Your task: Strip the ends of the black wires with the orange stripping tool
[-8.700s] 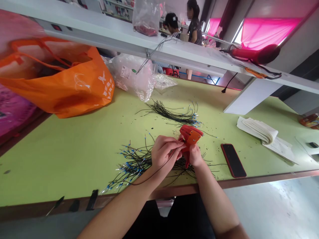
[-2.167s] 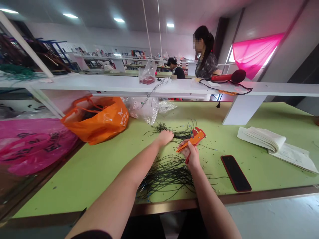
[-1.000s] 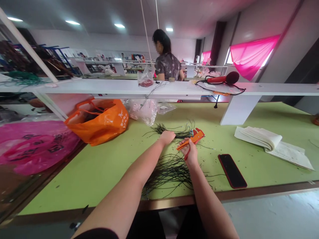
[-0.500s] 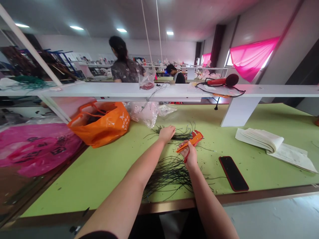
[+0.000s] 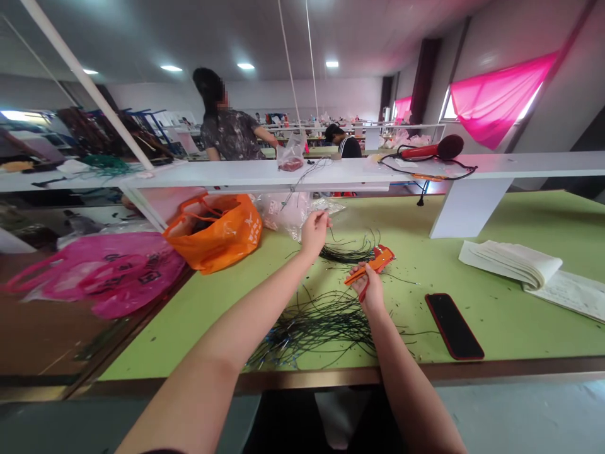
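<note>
My left hand is raised at the far bundle of thin black wires, its fingers pinched together. A thin black wire trails from its fingertips toward that bundle. My right hand is wrapped around the handles of an orange and red wire stripper, whose head points away to the right, beside the far bundle's right end. Nearer me, a larger loose pile of black wires lies on the green tabletop, with pale and bluish ends at its left. My right forearm covers part of this pile.
A phone and an open notepad lie to the right. On the left stand an orange bag and a pink plastic bag. A white shelf crosses behind, carrying a red hair dryer-like tool. Two people are beyond it.
My left hand has lifted up and away from the far bundle, with a wire now trailing from its fingers. The view has shifted left. My right hand keeps hold of the wire stripper.
</note>
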A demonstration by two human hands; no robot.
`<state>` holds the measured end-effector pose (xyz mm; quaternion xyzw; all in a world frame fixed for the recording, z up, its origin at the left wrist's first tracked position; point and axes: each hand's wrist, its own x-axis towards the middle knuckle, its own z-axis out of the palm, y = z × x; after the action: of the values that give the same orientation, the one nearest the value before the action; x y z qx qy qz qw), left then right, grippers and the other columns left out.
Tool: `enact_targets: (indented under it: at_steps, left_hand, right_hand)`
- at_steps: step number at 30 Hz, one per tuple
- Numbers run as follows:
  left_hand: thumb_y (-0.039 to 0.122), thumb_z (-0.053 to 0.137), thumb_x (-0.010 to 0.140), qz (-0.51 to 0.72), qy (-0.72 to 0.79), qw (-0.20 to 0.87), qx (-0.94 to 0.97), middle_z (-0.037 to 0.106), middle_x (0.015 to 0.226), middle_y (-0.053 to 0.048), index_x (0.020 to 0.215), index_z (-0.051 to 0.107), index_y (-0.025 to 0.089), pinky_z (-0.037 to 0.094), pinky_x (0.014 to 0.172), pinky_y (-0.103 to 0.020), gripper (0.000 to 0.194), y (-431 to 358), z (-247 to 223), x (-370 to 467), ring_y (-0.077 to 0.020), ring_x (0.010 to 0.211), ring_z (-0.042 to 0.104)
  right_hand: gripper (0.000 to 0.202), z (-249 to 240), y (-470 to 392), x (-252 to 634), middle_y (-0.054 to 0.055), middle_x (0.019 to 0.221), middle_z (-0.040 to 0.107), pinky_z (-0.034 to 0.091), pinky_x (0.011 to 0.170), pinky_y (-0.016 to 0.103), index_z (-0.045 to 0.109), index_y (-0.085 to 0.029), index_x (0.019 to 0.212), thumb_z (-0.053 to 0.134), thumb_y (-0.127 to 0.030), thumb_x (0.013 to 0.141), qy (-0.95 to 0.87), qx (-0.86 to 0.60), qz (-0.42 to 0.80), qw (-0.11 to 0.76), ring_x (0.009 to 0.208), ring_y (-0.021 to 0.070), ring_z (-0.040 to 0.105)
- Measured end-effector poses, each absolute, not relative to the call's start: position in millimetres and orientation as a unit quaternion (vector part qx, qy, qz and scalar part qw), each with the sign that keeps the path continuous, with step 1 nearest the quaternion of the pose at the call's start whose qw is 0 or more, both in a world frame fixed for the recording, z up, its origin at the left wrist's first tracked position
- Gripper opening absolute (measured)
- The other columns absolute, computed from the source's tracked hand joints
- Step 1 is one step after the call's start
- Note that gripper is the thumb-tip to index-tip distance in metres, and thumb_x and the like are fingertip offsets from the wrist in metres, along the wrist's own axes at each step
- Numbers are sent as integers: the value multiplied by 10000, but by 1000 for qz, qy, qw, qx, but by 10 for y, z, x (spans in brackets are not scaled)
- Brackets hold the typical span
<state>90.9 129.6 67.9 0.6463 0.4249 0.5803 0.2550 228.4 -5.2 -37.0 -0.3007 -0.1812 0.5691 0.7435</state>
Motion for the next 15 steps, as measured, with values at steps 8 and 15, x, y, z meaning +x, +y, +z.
enact_targets:
  at_steps: [8, 15]
  left_hand:
    - [400, 861, 751, 716, 260, 550, 343, 684, 737, 6, 901, 670, 176, 575, 743, -275, 331, 337, 486, 356, -116, 671, 676]
    - [345, 895, 719, 728, 273, 563, 280, 696, 748, 7, 887, 694, 178, 579, 747, -269, 311, -256, 190, 53, -113, 681, 674]
  right_hand:
    - [433, -348, -160, 2137, 62, 921, 750, 630, 771, 379, 640, -196, 1044, 870, -412, 747, -248, -234, 634, 694, 828, 219, 727]
    - [328, -242, -283, 2084, 7, 854, 669, 627, 866, 419, 618, -217, 954, 869, -294, 758, -285, -172, 650, 683, 825, 189, 676]
